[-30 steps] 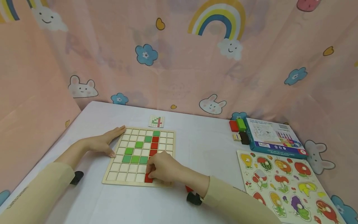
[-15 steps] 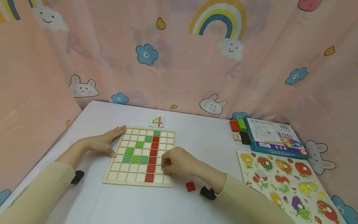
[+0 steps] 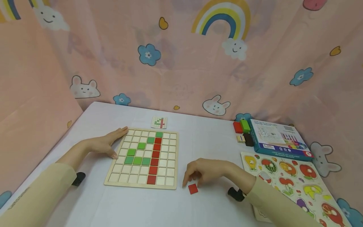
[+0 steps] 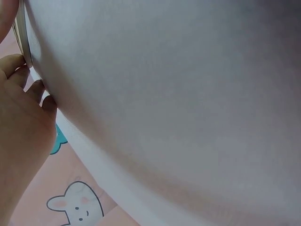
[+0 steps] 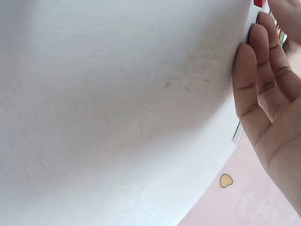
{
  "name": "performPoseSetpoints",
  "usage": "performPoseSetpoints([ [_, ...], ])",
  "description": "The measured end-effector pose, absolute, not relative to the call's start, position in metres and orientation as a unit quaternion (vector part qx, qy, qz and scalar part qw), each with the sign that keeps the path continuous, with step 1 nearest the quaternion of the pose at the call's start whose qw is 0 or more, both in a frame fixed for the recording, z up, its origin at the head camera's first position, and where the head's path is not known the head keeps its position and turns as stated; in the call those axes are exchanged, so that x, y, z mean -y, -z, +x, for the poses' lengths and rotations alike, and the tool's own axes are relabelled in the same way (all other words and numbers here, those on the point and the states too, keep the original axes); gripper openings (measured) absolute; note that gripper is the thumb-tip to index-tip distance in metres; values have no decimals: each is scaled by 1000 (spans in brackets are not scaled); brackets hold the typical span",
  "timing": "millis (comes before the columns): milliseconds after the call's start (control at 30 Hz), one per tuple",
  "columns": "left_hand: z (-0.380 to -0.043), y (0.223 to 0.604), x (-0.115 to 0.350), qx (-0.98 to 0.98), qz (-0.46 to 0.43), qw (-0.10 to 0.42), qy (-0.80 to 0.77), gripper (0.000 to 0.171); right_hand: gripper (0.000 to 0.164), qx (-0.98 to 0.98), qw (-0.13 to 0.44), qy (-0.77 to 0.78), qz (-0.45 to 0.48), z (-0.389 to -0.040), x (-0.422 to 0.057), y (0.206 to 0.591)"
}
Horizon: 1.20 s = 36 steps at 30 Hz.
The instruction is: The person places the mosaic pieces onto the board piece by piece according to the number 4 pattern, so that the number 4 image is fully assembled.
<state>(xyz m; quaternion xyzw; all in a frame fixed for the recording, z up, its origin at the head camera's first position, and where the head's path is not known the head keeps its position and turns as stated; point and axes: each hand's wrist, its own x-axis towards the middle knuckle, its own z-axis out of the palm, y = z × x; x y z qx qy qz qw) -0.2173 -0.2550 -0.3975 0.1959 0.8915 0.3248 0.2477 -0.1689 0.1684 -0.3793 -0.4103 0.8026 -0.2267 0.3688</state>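
Observation:
A wooden grid board (image 3: 113, 179) lies on the table. A column of several red tiles (image 3: 154, 162) and a stepped shape of green tiles (image 3: 137, 160) sit in its squares. My left hand (image 3: 102, 145) rests at the board's left edge, thumb and fingers spread along it. Right of the board, my right hand (image 3: 208, 171) hovers low over one loose red tile (image 3: 193, 189), fingers relaxed and slightly bent, holding nothing. In the right wrist view, a bit of that red tile (image 5: 259, 3) shows beside the fingertips. Behind the board lies a small pattern card (image 3: 159, 122) with a green and red figure.
At the right back stand a blue box (image 3: 272, 138), red and green blocks (image 3: 241, 126), a black piece (image 3: 248, 139) and a small striped piece (image 3: 240, 139). A fruit puzzle board (image 3: 295, 189) lies at the right, partly under my right sleeve. A pink printed cloth hangs behind.
My right hand has left the board's red column and moved right, down beside the loose red tile. The lower red tiles are uncovered. My left hand has stayed put.

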Motion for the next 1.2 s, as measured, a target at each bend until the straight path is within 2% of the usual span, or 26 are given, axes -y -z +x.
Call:
performPoseSetpoints([
  [300,-218,398,254,-893,190,251,-321,120,45,-809,359,207,-417,-164,-168,383],
  [633,-217,398,254,-892,193,249,-324,121,31,-816,323,199,-437,-162,-167,384],
  [1033,-218,399,255,-891,192,250,-327,121,20,-842,294,268,-364,-173,-158,385],
  [1200,-218,401,256,-890,194,249,-330,121,14,-850,252,322,-331,-183,-143,379],
])
